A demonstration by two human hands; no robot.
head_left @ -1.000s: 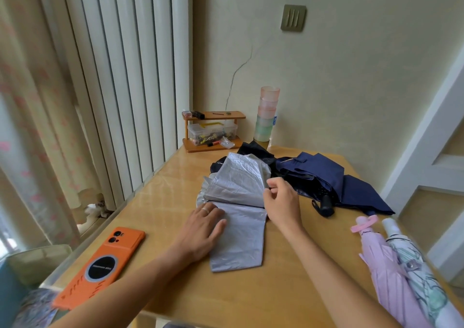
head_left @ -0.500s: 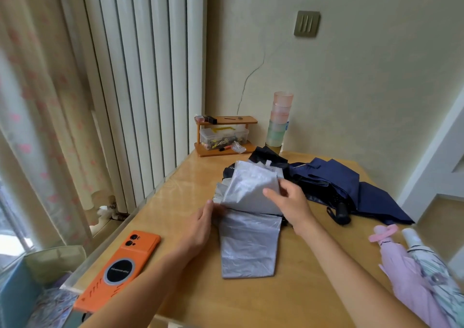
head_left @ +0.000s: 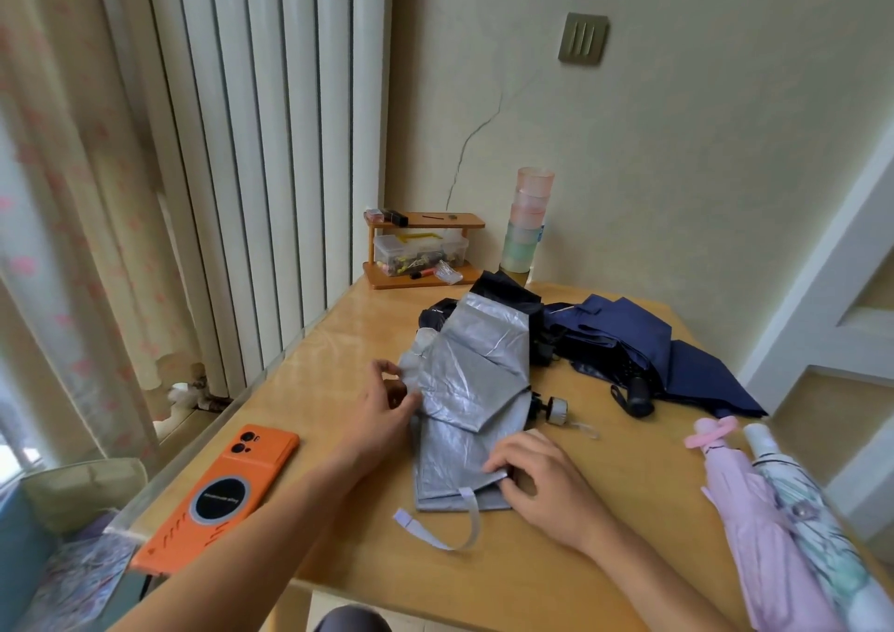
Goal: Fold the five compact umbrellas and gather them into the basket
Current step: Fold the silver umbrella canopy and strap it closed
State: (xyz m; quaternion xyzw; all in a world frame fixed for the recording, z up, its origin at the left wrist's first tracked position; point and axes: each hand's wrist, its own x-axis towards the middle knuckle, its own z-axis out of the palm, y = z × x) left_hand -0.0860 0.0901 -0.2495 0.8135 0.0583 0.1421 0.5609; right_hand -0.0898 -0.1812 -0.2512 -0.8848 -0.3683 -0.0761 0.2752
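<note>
Holding the silver umbrella [head_left: 474, 380] at two places, hands well apart. With the left hand [head_left: 387, 404], gripping the crumpled left edge of the canopy, fingers and thumb curled onto the fabric. With the right hand [head_left: 542, 481], pinching the near right corner of the flattened panels, fingertips bent down on the fold.

Half-folded in the middle of the wooden table [head_left: 338, 341]: pleats pressed flat on the near side, bunched higher on the far side, black fabric showing at the far end. Just beside the pinched corner, a loose closing strap [head_left: 454, 525] curling over the wood toward the near edge. To the right of the canopy, a short silver handle [head_left: 556, 409] poking out, with a clear wrist loop.

Farther right and beyond, a navy umbrella [head_left: 643, 341] sprawled unfolded, black handle pointing near. At the near right corner, a pink umbrella [head_left: 754, 525] and a white patterned umbrella [head_left: 812, 535], both rolled up, side by side and touching.

On the near left of the table, an orange phone [head_left: 222, 496] lying face down. At the far edge against the wall, a small wooden rack [head_left: 421, 249] with a clear box of odds and ends, and just to its right a stack of pastel cups [head_left: 525, 230].
</note>
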